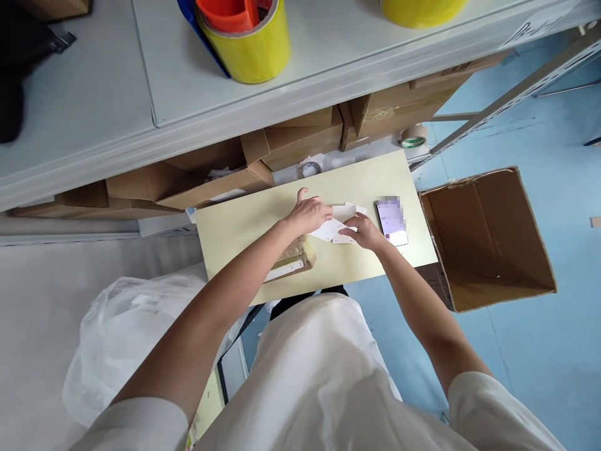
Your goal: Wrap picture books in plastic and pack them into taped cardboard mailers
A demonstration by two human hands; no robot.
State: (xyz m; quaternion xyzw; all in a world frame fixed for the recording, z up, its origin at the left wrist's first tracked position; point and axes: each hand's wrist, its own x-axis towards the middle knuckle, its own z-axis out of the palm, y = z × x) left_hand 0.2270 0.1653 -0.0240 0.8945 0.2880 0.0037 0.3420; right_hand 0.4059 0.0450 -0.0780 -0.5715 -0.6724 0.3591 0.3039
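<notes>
Left hand (310, 216) and right hand (364, 232) hide chunks of the thin, straight-edged white papers (337, 227) midway between the table (235, 225)'s long edges; honestly can't tell if either's gripping or just touching.

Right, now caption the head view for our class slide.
Left hand and right hand handle white papers on a cream table, a phone to the right.

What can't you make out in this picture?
In the head view:
- Thin white paper slips: any printing too small, partly covered by left hand and right hand.
- Small brown cardboard box: left part hidden by left forearm.
- Rectangular purple-screened phone: top and right masked by pixelation.
- Rightmost yellow cylinder: cut off by the top edge.
</notes>
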